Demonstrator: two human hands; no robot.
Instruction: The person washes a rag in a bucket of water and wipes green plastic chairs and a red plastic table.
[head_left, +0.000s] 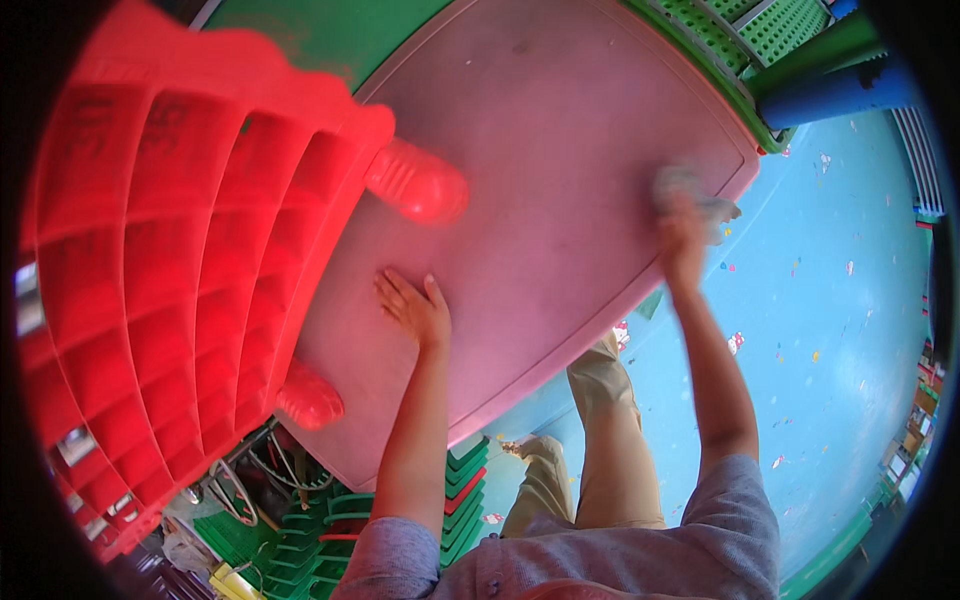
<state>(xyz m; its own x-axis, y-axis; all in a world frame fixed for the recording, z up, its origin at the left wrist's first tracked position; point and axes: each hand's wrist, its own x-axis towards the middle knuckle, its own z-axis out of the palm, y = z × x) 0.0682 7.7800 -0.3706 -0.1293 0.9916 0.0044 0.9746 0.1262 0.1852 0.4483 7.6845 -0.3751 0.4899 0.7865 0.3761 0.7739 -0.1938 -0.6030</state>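
Observation:
My left hand (416, 306) rests with its fingers spread on a pink plastic tabletop (555, 142), between two red feet of a plastic rack. Near the table's right corner, my right hand (682, 244) holds a greyish cloth (679, 187) against the surface. Motion blurs that hand and the cloth, and a loose end of cloth hangs toward the edge. The red plastic rack (172, 247), with rows of square compartments and numbers marked on it, stands on the left of the tabletop. Its upper foot (420, 184) lies beyond my left hand.
Green plastic chairs (465, 487) are stacked below the table's near edge. A metal-framed item (232, 487) and bags sit under the rack. At the upper right are a green perforated panel (795, 34) and a blue tube (840, 90). The floor (787, 300) is blue with printed figures.

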